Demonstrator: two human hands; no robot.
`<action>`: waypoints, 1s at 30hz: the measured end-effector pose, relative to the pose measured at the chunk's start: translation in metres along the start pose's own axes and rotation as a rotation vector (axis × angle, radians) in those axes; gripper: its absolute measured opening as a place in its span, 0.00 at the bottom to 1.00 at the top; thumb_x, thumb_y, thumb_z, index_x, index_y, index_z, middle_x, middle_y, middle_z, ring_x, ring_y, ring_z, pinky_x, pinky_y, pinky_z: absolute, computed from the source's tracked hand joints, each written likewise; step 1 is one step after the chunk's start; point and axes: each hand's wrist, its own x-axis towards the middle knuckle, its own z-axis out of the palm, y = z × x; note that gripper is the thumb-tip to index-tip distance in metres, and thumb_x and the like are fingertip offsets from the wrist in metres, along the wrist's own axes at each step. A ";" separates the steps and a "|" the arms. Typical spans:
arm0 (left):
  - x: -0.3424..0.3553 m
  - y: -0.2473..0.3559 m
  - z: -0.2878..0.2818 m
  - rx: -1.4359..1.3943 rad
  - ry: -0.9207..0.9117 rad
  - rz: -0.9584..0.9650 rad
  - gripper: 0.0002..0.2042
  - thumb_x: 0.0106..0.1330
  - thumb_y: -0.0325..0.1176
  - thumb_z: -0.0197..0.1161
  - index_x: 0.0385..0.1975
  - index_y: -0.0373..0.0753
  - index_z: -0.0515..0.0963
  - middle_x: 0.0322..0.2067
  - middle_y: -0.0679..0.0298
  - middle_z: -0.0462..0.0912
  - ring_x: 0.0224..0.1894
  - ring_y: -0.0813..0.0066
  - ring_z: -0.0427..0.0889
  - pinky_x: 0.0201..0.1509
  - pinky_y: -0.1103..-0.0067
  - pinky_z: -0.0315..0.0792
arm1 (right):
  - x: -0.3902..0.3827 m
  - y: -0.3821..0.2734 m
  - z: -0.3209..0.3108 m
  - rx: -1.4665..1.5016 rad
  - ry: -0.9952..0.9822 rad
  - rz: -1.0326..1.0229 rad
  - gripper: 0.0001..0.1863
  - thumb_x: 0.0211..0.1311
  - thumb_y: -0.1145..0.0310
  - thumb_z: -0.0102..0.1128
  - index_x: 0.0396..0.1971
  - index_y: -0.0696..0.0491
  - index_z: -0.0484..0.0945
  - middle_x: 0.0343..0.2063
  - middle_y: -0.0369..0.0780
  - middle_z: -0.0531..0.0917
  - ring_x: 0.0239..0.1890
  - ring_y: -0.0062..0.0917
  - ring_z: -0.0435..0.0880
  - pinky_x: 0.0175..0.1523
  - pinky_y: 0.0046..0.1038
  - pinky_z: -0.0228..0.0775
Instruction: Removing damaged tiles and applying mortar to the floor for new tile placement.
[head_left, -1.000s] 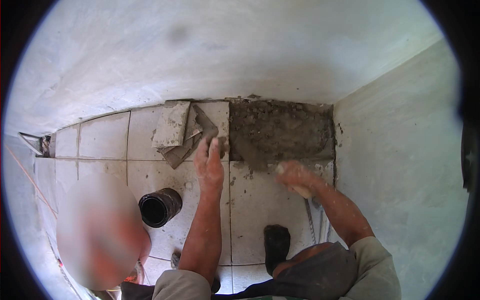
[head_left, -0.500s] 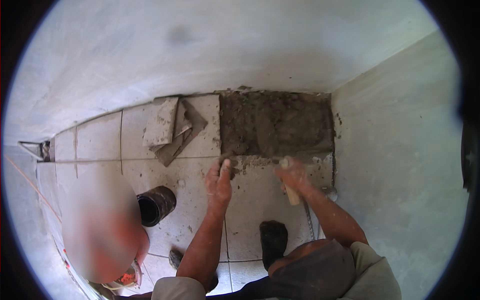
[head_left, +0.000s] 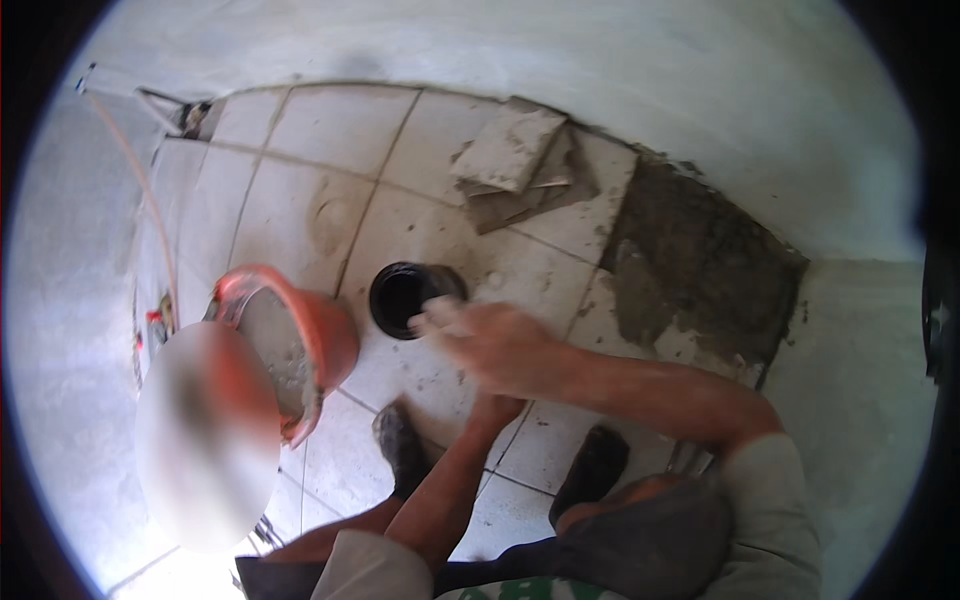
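Observation:
My right hand point(head_left: 490, 335) is smeared by motion beside the black cylindrical can point(head_left: 393, 300), with pale shapes at its fingertips that I cannot make out. My left hand point(head_left: 495, 398) lies mostly hidden beneath it, only the wrist and lower part showing. An orange bucket point(head_left: 338, 330) of grey mortar stands left of the can. Behind my hands, broken tile pieces point(head_left: 515, 150) are stacked on the tiled floor. To their right lies a rectangular patch of dark grey mortar point(head_left: 720, 265).
Pale plastered walls point(head_left: 840, 120) border the floor at the back and sides. My dark-shod feet point(head_left: 405, 450) rest on the tiles point(head_left: 320, 220). An orange hose or cord point(head_left: 150, 200) runs along the left wall, and a grey blurred oval covers part of the bucket's front.
The view has turned left, revealing more of the bucket. Both hands have moved from the mortar patch toward the black can, the right now crossing over the left. The wooden handle is no longer distinguishable.

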 end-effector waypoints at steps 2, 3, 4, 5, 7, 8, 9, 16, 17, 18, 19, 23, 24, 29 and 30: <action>-0.034 -0.041 -0.004 0.498 0.050 0.152 0.20 0.63 0.31 0.52 0.55 0.33 0.65 0.54 0.45 0.69 0.58 0.53 0.67 0.58 0.65 0.64 | 0.032 -0.011 0.050 -0.131 -0.008 -0.032 0.21 0.51 0.65 0.54 0.46 0.55 0.73 0.41 0.44 0.76 0.29 0.29 0.78 0.31 0.31 0.72; -0.017 -0.013 -0.010 0.051 0.031 -0.254 0.18 0.65 0.32 0.52 0.54 0.33 0.66 0.51 0.45 0.71 0.56 0.50 0.69 0.58 0.63 0.63 | 0.039 -0.006 0.060 -0.130 -0.093 -0.034 0.17 0.51 0.64 0.54 0.41 0.54 0.74 0.36 0.41 0.76 0.28 0.29 0.78 0.30 0.30 0.71; -0.017 -0.018 -0.019 0.047 -0.011 -0.214 0.18 0.67 0.35 0.51 0.53 0.33 0.68 0.48 0.47 0.75 0.53 0.54 0.72 0.55 0.67 0.66 | 0.043 -0.004 0.063 -0.118 -0.169 -0.041 0.13 0.51 0.63 0.54 0.36 0.53 0.74 0.31 0.39 0.77 0.27 0.29 0.78 0.29 0.30 0.71; -0.011 -0.009 -0.020 -0.067 0.074 -0.259 0.16 0.66 0.37 0.52 0.48 0.33 0.72 0.41 0.50 0.79 0.44 0.59 0.77 0.48 0.70 0.71 | 0.037 -0.004 0.060 -0.139 -0.182 -0.003 0.13 0.51 0.63 0.54 0.36 0.53 0.74 0.31 0.39 0.77 0.27 0.29 0.78 0.29 0.30 0.71; -0.003 -0.008 -0.032 -0.001 -0.050 -0.272 0.16 0.66 0.38 0.52 0.46 0.33 0.74 0.39 0.52 0.80 0.41 0.63 0.79 0.44 0.73 0.72 | 0.035 -0.008 0.034 -0.184 -0.119 0.133 0.09 0.55 0.61 0.55 0.27 0.51 0.72 0.23 0.36 0.75 0.27 0.29 0.78 0.28 0.31 0.70; 0.000 -0.007 -0.032 0.079 -0.154 -0.299 0.16 0.66 0.40 0.52 0.45 0.34 0.75 0.37 0.54 0.81 0.37 0.67 0.80 0.40 0.76 0.73 | 0.028 -0.004 0.019 -0.202 -0.120 0.151 0.09 0.55 0.61 0.55 0.27 0.51 0.72 0.23 0.36 0.75 0.27 0.29 0.78 0.28 0.31 0.70; 0.009 0.011 -0.030 0.069 -0.172 -0.285 0.16 0.66 0.40 0.52 0.45 0.34 0.75 0.37 0.54 0.81 0.37 0.67 0.80 0.40 0.76 0.73 | 0.015 0.000 -0.001 -0.113 0.055 0.245 0.10 0.57 0.60 0.55 0.26 0.51 0.72 0.22 0.38 0.74 0.26 0.31 0.78 0.28 0.32 0.70; 0.051 0.072 -0.005 -0.197 -0.310 -0.523 0.15 0.65 0.37 0.53 0.47 0.35 0.76 0.34 0.58 0.82 0.30 0.74 0.81 0.32 0.79 0.74 | -0.100 0.058 -0.089 0.173 0.514 0.806 0.16 0.62 0.55 0.52 0.29 0.55 0.72 0.20 0.45 0.73 0.27 0.40 0.78 0.31 0.34 0.69; 0.058 0.077 0.003 -0.191 -0.344 -0.492 0.16 0.66 0.37 0.53 0.47 0.34 0.76 0.34 0.58 0.83 0.31 0.74 0.81 0.32 0.80 0.74 | -0.124 0.075 -0.083 0.298 0.578 1.013 0.19 0.63 0.51 0.51 0.28 0.54 0.73 0.16 0.42 0.70 0.22 0.34 0.75 0.29 0.33 0.67; 0.065 0.086 0.009 -0.196 -0.353 -0.485 0.16 0.66 0.37 0.53 0.47 0.34 0.75 0.35 0.58 0.83 0.32 0.74 0.81 0.32 0.80 0.73 | -0.145 0.088 -0.079 0.285 0.608 1.022 0.19 0.63 0.51 0.51 0.28 0.54 0.73 0.16 0.42 0.70 0.22 0.34 0.75 0.29 0.33 0.67; 0.072 0.091 0.015 -0.201 -0.363 -0.465 0.16 0.66 0.37 0.53 0.47 0.34 0.75 0.35 0.59 0.83 0.32 0.74 0.81 0.33 0.80 0.73 | -0.164 0.101 -0.076 0.421 0.697 1.111 0.20 0.63 0.50 0.51 0.28 0.54 0.73 0.16 0.39 0.68 0.21 0.29 0.73 0.28 0.32 0.67; 0.096 0.117 0.032 -0.237 -0.371 -0.381 0.17 0.67 0.39 0.53 0.48 0.33 0.74 0.37 0.61 0.81 0.33 0.77 0.78 0.35 0.81 0.70 | -0.199 0.118 -0.077 0.993 1.076 1.266 0.22 0.63 0.47 0.51 0.26 0.54 0.72 0.16 0.31 0.64 0.20 0.17 0.67 0.26 0.28 0.66; 0.100 0.124 0.036 -0.230 -0.388 -0.371 0.17 0.67 0.39 0.53 0.48 0.33 0.74 0.37 0.61 0.81 0.33 0.77 0.78 0.35 0.81 0.70 | -0.201 0.118 -0.082 0.988 1.099 1.267 0.22 0.63 0.47 0.51 0.26 0.54 0.72 0.16 0.31 0.64 0.20 0.17 0.67 0.26 0.28 0.66; 0.107 0.136 0.058 -0.202 -0.414 -0.324 0.17 0.67 0.39 0.53 0.47 0.33 0.75 0.37 0.61 0.81 0.33 0.77 0.78 0.35 0.81 0.70 | -0.201 0.109 -0.107 0.626 0.929 1.181 0.20 0.60 0.52 0.54 0.29 0.58 0.74 0.21 0.43 0.75 0.22 0.33 0.75 0.32 0.35 0.69; 0.108 0.132 0.061 -0.208 -0.413 -0.326 0.17 0.67 0.39 0.53 0.47 0.33 0.75 0.37 0.61 0.81 0.33 0.77 0.78 0.35 0.81 0.70 | -0.196 0.103 -0.110 0.622 0.923 1.182 0.20 0.60 0.52 0.54 0.29 0.58 0.74 0.21 0.43 0.75 0.22 0.33 0.75 0.32 0.35 0.69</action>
